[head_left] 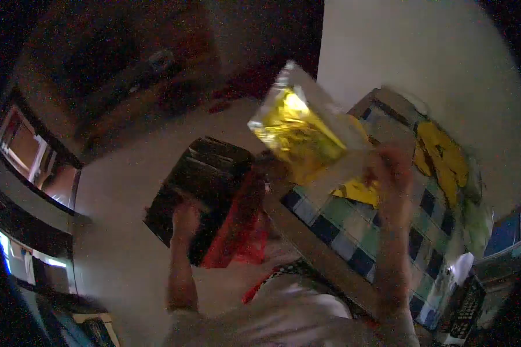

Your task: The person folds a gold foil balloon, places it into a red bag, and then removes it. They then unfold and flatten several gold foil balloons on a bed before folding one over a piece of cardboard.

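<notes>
My right hand, blurred and closed, pinches one end of a shiny gold foil packet with silvery, clear-looking edges. The packet is raised and overlaps the bed in this view. Lower on the left, my left hand reaches to a dark bag or box on the floor, its fingers smeared against the dark surface. Bright red see-through material lies along the right side of that dark bag or box.
On the right is a bed with a checked sheet and a brown edge. Yellow cloth lies on it by the wall. A pale floor stretches left towards shelving. A dark basket stands at lower right.
</notes>
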Action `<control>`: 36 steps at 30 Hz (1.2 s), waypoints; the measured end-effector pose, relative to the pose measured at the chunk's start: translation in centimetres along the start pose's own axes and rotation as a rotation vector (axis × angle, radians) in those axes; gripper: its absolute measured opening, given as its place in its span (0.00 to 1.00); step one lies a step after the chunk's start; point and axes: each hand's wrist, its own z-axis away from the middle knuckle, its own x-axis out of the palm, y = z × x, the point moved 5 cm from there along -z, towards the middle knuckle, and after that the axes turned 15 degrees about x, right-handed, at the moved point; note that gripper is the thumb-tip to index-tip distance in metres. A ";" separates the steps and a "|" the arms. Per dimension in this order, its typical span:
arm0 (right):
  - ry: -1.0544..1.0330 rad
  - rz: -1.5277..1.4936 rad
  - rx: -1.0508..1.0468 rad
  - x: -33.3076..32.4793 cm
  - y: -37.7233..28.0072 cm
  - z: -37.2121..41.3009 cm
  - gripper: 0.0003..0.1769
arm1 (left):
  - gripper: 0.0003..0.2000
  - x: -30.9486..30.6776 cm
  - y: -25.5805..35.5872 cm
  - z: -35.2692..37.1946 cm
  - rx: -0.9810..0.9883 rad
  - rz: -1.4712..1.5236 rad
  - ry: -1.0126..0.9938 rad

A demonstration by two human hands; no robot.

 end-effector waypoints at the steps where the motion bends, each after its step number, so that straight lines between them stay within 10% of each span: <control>1: -0.034 -0.036 0.039 2.5 0.8 -0.1 0.06 | 0.09 1.5 -0.3 0.9 0.194 -0.234 0.039; 11: -0.570 0.106 0.089 18.4 13.5 5.0 0.15 | 0.11 3.3 2.2 1.6 0.137 -0.093 -0.014; 16: -0.507 0.354 0.026 12.3 17.3 4.3 0.12 | 0.09 -1.5 5.4 1.1 0.144 0.068 0.129; 20: -0.510 -0.195 0.602 3.8 28.4 2.7 0.10 | 0.10 0.2 2.0 0.3 0.198 -0.003 0.025; 25: -0.409 0.379 0.572 -1.0 20.6 4.7 0.09 | 0.20 -4.4 1.8 -6.0 0.171 -0.151 0.008; 28: -0.286 -0.175 0.390 -2.6 22.0 5.8 0.08 | 0.31 -3.9 0.8 -12.2 0.321 0.024 0.001; 31: -0.221 -0.614 0.744 -4.4 23.2 6.2 0.07 | 0.35 -4.0 4.0 -15.2 0.464 -0.222 -0.196; 36: -0.111 -0.146 0.705 -7.7 22.6 7.1 0.07 | 0.25 0.8 3.6 -18.8 0.290 0.231 -0.308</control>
